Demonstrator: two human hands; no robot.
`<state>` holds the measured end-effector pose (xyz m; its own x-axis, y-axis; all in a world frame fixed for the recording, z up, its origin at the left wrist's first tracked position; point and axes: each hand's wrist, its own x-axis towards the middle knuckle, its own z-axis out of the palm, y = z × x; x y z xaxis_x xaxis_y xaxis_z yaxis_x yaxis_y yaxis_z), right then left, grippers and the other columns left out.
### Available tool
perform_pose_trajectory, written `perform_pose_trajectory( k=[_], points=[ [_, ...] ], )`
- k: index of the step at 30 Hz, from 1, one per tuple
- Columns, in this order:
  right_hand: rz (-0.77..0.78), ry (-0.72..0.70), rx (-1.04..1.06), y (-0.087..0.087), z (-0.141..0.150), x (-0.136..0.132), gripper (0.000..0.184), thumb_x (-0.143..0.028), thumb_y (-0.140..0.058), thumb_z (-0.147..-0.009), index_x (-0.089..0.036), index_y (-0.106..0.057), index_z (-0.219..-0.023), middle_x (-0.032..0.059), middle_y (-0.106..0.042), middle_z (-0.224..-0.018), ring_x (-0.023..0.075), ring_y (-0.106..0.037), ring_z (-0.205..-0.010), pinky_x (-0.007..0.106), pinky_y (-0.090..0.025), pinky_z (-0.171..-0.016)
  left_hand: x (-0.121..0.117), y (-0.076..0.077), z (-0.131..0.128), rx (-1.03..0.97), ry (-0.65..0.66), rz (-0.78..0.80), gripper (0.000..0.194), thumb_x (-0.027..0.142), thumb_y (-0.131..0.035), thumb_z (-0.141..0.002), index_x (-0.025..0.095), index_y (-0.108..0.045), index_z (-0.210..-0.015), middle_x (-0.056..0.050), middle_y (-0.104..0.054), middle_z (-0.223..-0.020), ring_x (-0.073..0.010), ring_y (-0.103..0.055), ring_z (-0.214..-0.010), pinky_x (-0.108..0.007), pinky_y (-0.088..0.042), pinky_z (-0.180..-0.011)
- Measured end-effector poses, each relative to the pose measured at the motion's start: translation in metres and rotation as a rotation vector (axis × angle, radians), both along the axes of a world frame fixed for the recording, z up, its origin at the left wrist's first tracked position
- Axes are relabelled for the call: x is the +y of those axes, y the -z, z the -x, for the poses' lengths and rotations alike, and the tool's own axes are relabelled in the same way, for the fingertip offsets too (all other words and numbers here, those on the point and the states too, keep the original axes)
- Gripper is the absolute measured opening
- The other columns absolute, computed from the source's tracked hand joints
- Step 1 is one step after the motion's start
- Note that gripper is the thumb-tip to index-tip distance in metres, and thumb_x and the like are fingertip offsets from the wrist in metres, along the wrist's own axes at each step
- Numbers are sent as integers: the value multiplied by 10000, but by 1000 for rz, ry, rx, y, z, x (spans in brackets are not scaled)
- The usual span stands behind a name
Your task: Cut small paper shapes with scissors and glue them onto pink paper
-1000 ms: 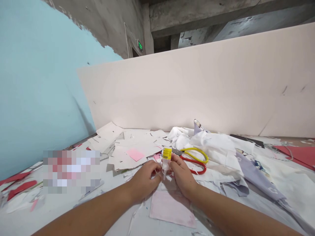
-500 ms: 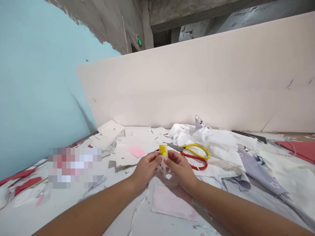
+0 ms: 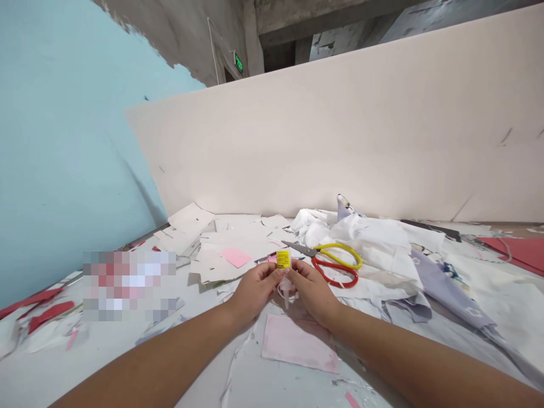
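Note:
Between the thumbs and fingers of both hands is a small white glue bottle (image 3: 283,260) with a yellow label, its clear nozzle pointing down. My left hand (image 3: 258,285) grips it from the left, my right hand (image 3: 311,287) from the right. Directly below lies a pale pink rectangular sheet (image 3: 300,343) on the table. Behind my right hand rest scissors (image 3: 338,263) with one yellow and one red handle loop, blades apart and pointing left.
White and lilac cloth (image 3: 374,249) is heaped at the right. White card pieces (image 3: 238,241), one bearing a pink paper piece (image 3: 236,256), lie at the back. Red scraps (image 3: 51,317) lie at the left. A pale board (image 3: 331,141) stands behind the table.
The view has shifted slightly. Both hands still hold the bottle over the pink sheet, and its nozzle shows more clearly now. The scissors and cloth have stayed in place.

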<state>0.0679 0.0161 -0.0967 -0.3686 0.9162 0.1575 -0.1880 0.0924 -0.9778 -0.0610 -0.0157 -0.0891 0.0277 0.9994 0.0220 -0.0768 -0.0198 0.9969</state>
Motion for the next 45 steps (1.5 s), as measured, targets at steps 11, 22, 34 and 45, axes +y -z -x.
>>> perform_pose_trajectory(
  k=[11,22,34,45],
  points=[
    [19,0,-31,4,1,4,171,-320,-586,-726,-150,-590,-750,-1,-557,-624,116,-472,-543,236,-370,-505,5,3,3,5,-23,18,280,416,-627,-696,143,-578,-736,0,-545,-630,-111,-514,-576,-241,-414,-562],
    [29,17,-57,8,2,7,162,-318,-581,-714,-166,-543,-675,-26,-504,-582,109,-425,-519,243,-350,-497,7,5,3,7,-74,21,244,371,-636,-671,157,-518,-666,3,-550,-591,-128,-533,-575,-244,-405,-550],
    [57,44,-23,6,3,3,152,-312,-583,-708,-160,-583,-708,-24,-499,-567,117,-430,-516,253,-348,-502,6,2,0,-48,-85,32,252,352,-658,-638,161,-494,-627,23,-529,-558,-110,-513,-539,-242,-409,-547],
    [95,3,69,0,5,-3,194,-335,-592,-734,-177,-632,-839,-22,-545,-604,107,-446,-526,233,-359,-516,2,-10,-4,-143,16,56,280,393,-658,-657,149,-568,-761,8,-585,-618,-122,-539,-568,-257,-435,-576]
  ],
)
